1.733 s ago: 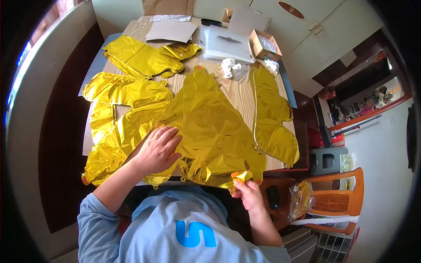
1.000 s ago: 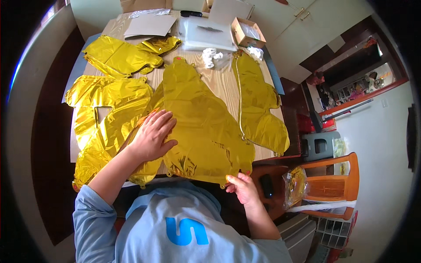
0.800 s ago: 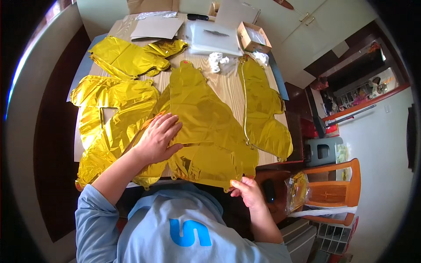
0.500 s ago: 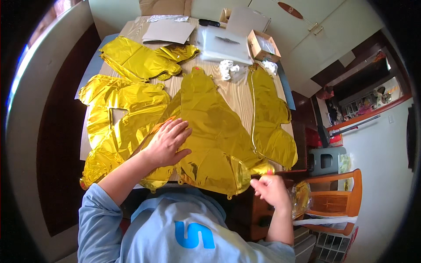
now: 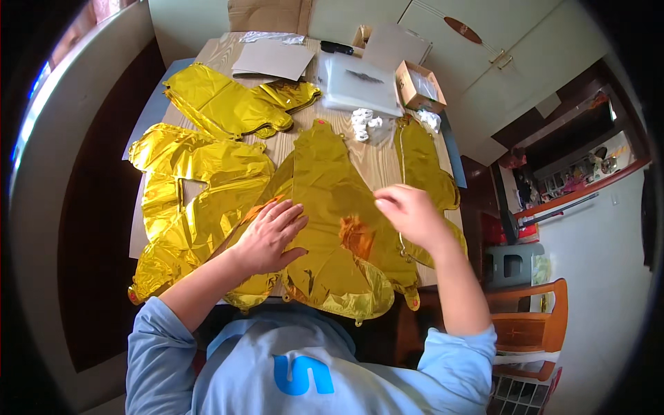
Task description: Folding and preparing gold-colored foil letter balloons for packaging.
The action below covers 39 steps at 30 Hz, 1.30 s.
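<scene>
My left hand (image 5: 271, 235) lies flat with fingers spread on a large gold foil balloon (image 5: 332, 207) that is spread deflated over the wooden table (image 5: 373, 155). My right hand (image 5: 408, 214) hovers above the right side of the same balloon, fingers loosely curled, holding nothing that I can see. Another deflated gold balloon (image 5: 190, 200) lies to the left of my left hand, partly under its forearm. A narrow gold balloon (image 5: 418, 155) runs along the table's right edge, beyond my right hand.
A third gold balloon (image 5: 221, 104) lies at the far left. At the back are a grey cardboard sheet (image 5: 273, 61), a clear plastic packet (image 5: 360, 83), a small open carton (image 5: 418, 86) and white crumpled bits (image 5: 363, 123). A wooden chair (image 5: 529, 325) stands at the right.
My right hand has come up from the table's near edge below the balloon to above the balloon's right side. My left hand stayed pressed on the gold foil.
</scene>
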Tool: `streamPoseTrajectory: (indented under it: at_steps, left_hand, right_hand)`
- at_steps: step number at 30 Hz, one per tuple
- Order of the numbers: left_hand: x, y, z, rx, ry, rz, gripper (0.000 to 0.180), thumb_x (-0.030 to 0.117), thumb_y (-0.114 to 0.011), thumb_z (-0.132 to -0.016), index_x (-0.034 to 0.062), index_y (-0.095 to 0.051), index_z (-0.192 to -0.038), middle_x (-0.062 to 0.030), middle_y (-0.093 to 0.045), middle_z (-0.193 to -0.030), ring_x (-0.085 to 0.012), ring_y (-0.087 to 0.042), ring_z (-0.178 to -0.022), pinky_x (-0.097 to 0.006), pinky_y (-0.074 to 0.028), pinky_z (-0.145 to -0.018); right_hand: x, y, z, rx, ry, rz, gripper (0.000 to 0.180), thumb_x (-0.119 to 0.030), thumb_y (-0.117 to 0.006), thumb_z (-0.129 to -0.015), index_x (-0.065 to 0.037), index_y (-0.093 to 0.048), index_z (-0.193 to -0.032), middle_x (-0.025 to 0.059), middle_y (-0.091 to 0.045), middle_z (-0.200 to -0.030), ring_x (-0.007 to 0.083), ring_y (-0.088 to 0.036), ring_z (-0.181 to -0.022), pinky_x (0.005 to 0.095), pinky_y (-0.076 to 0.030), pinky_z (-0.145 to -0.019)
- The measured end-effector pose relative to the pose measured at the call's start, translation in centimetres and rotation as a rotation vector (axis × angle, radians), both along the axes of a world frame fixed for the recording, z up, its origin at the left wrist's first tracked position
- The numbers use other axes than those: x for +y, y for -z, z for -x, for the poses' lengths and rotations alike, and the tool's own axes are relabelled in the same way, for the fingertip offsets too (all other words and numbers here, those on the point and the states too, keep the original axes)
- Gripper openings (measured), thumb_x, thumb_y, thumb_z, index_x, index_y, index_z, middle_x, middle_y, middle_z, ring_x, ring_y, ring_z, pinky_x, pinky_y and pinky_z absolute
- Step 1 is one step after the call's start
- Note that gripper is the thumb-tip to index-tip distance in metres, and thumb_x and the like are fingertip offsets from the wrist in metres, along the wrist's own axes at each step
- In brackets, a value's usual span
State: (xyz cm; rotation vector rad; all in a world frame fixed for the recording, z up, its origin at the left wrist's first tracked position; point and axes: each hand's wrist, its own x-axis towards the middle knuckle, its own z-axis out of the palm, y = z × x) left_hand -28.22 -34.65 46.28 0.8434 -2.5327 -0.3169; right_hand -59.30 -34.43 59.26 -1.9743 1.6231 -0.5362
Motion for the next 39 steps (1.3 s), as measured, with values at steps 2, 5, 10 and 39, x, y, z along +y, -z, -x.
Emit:
streamPoseTrajectory:
  at_steps: [2,5,10,39]
  left_hand:
    - [0.0,0.1,0.5,0.003,0.009,0.021,0.064,0.041,-0.074,-0.088,0.0033,-0.057,-0.138,-0.02,-0.052,-0.146,-0.0397,-0.046,-0.139,-0.055,-0.035,-0.117]
    - [0.0,0.0,0.1,0.005,-0.005,0.02,0.064,0.042,-0.074,-0.088,0.004,-0.057,-0.137,-0.0197,-0.052,-0.145,-0.039,-0.046,-0.138,-0.055,-0.035,-0.117]
    - [0.0,-0.1,-0.3,-0.003,-0.021,0.025,0.064,0.043,-0.075,-0.087,0.0039,-0.059,-0.135,-0.0197,-0.053,-0.144,-0.0388,-0.047,-0.138,-0.055,-0.036,-0.116]
    - [-25.1,-0.6,-2.3,-0.214,-0.162,0.082,0.033,0.029,-0.069,-0.09,0.0096,-0.071,-0.117,-0.0101,-0.068,-0.115,-0.0315,-0.063,-0.11,-0.042,-0.052,-0.096]
  right_hand:
    - [-2.5,6.1,1.1,0.119,-0.054,0.054,0.033,-0.017,-0.065,-0.098,0.0,-0.066,-0.126,0.0182,-0.067,-0.13,0.0325,-0.065,-0.119,0.0393,-0.051,-0.102]
    - [-4.5,9.6,0.3,0.115,-0.067,0.164,0.038,-0.02,-0.067,-0.097,-0.001,-0.064,-0.129,0.0179,-0.063,-0.137,0.0363,-0.06,-0.125,0.0412,-0.048,-0.107]
    - [-5.7,10.8,-1.4,0.234,-0.115,0.252,0.043,-0.022,-0.069,-0.094,-0.008,-0.063,-0.135,0.0157,-0.059,-0.143,0.0359,-0.055,-0.13,0.043,-0.045,-0.11]
    - [-21.7,6.2,-8.2,0.071,-0.085,0.213,0.032,-0.026,-0.069,-0.093,-0.004,-0.07,-0.117,0.0187,-0.071,-0.112,0.0355,-0.068,-0.105,0.0428,-0.054,-0.094]
